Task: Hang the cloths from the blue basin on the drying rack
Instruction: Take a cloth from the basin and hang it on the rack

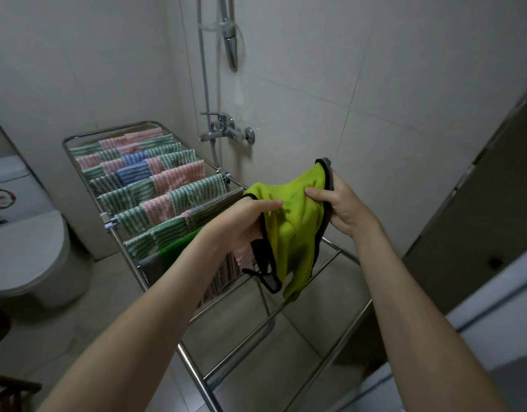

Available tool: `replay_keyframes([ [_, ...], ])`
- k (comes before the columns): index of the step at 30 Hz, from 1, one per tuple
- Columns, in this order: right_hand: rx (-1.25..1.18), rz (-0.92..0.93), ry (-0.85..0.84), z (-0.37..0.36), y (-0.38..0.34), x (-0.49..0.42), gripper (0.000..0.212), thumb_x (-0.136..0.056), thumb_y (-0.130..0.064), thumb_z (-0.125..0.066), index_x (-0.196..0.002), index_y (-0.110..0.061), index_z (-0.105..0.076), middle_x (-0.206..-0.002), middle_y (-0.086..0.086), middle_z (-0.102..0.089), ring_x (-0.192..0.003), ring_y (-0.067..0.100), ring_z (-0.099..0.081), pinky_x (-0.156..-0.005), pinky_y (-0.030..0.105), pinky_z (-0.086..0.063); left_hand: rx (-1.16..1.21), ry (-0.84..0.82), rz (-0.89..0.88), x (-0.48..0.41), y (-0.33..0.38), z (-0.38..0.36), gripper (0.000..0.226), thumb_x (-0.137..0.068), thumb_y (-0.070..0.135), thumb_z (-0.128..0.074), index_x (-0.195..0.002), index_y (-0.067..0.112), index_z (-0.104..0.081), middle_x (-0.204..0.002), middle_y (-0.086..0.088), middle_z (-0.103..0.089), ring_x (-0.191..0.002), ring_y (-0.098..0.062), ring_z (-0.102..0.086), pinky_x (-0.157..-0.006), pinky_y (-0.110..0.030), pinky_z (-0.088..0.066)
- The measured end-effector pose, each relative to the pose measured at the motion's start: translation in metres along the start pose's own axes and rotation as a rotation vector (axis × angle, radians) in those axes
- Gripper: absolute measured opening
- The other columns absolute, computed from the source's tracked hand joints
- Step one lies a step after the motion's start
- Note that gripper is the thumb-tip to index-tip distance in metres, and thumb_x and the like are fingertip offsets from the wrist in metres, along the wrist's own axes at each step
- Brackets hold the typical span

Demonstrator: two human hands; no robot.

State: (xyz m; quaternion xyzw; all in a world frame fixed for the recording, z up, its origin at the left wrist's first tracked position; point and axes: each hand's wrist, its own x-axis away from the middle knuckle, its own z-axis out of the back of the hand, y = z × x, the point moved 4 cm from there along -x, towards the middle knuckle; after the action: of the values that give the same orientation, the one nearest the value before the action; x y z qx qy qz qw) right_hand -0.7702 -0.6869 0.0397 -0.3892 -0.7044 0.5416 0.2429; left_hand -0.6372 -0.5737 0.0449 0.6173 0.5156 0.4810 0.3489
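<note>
A lime-green cloth [295, 224] with a black edge hangs between both my hands, above the near bars of the metal drying rack [289, 307]. My left hand [244, 215] grips its left edge. My right hand [342, 206] pinches its upper right edge. Several striped cloths [155, 185] in green, pink and blue hang over the far bars, and a darker green cloth [179, 248] and a grey one lie behind my left forearm. The blue basin is out of view.
A shower tap [226, 129] and a hose are fixed to the tiled wall behind the rack. A white toilet [27, 251] stands at the left. A dark door [479, 209] is at the right. The rack's near bars carry nothing.
</note>
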Motion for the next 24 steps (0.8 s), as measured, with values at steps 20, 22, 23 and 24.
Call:
replay_keyframes([
  [20, 0.097, 0.002, 0.039, 0.001, -0.001, -0.022, 0.029, -0.081, 0.009, -0.058, -0.105, -0.005, -0.051, -0.08, 0.007, -0.064, -0.068, 0.015, -0.066, -0.065, 0.028, -0.056, 0.161, -0.053, -0.007, 0.015, 0.006, 0.016, 0.021, -0.096, 0.004, -0.04, -0.099, 0.002, -0.061, -0.077, -0.007, -0.072, -0.067, -0.017, -0.071, -0.06, -0.027, -0.057],
  [22, 0.098, -0.006, 0.041, 0.002, 0.001, -0.021, 0.036, -0.077, 0.006, -0.061, -0.109, -0.005, -0.049, -0.082, 0.008, -0.063, -0.069, 0.016, -0.066, -0.066, 0.028, -0.056, 0.154, -0.053, -0.01, 0.014, 0.003, 0.018, 0.021, -0.096, 0.003, -0.041, -0.1, 0.003, -0.061, -0.078, -0.006, -0.072, -0.067, -0.016, -0.071, -0.059, -0.026, -0.057],
  [23, 0.102, -0.015, 0.045, 0.002, 0.003, -0.022, 0.041, -0.073, 0.003, -0.063, -0.111, -0.004, -0.048, -0.084, 0.009, -0.063, -0.07, 0.016, -0.066, -0.067, 0.029, -0.057, 0.151, -0.046, -0.008, 0.013, 0.0, 0.02, 0.021, -0.096, 0.002, -0.041, -0.1, 0.004, -0.061, -0.078, -0.006, -0.072, -0.067, -0.016, -0.071, -0.058, -0.026, -0.057],
  [24, 0.107, -0.022, 0.048, 0.003, 0.005, -0.022, 0.046, -0.069, -0.001, -0.064, -0.112, -0.004, -0.048, -0.085, 0.01, -0.062, -0.071, 0.017, -0.065, -0.068, 0.029, -0.057, 0.147, -0.039, -0.006, 0.014, -0.001, 0.022, 0.021, -0.095, 0.002, -0.041, -0.1, 0.004, -0.061, -0.078, -0.005, -0.072, -0.068, -0.015, -0.071, -0.059, -0.026, -0.057],
])
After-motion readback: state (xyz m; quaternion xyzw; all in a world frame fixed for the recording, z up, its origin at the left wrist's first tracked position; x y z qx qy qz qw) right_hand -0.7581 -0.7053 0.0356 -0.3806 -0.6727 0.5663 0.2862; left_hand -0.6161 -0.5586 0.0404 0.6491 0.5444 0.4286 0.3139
